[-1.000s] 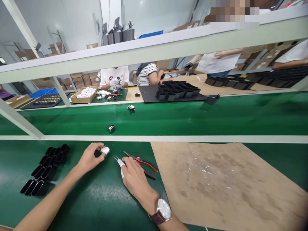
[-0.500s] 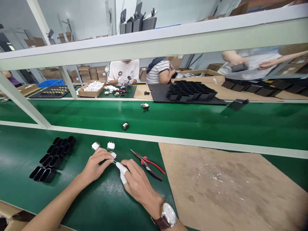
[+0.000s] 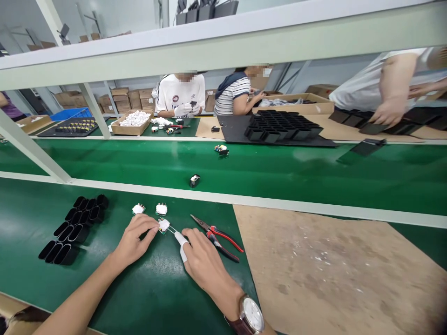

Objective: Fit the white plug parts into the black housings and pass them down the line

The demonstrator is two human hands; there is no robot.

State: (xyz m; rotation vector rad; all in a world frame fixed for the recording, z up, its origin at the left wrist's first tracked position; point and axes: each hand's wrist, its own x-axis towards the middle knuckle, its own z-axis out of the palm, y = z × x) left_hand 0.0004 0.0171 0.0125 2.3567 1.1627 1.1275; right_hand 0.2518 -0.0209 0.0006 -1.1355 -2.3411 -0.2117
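Since the frame half a second earlier, the tweezers have shifted off the left fingertips to the right side of the white-topped circuit-board module; the left fingers have drawn slightly left, exposing more of it, and the black oval housing on the far conveyor belt has moved rightward. The module is near the far edge of the green bench; whether its underside touches the surface cannot be told. The fingers of the left hand pinch its left edge, while those of the right hand are closed around the tweezers.

Handling, as judged from appearance: light and stiff as a whole, with small exposed parts likely to bend or snap; best held by opposite board edges, clear of these parts. The white cover may be softer and should not be pressed; a one-sided push could skid the piece.

Appearance: matt white, roughly octagonal top over a green board margin, with a small yellow patch. Two similar modules lie just beyond, towards the bench's far edge.
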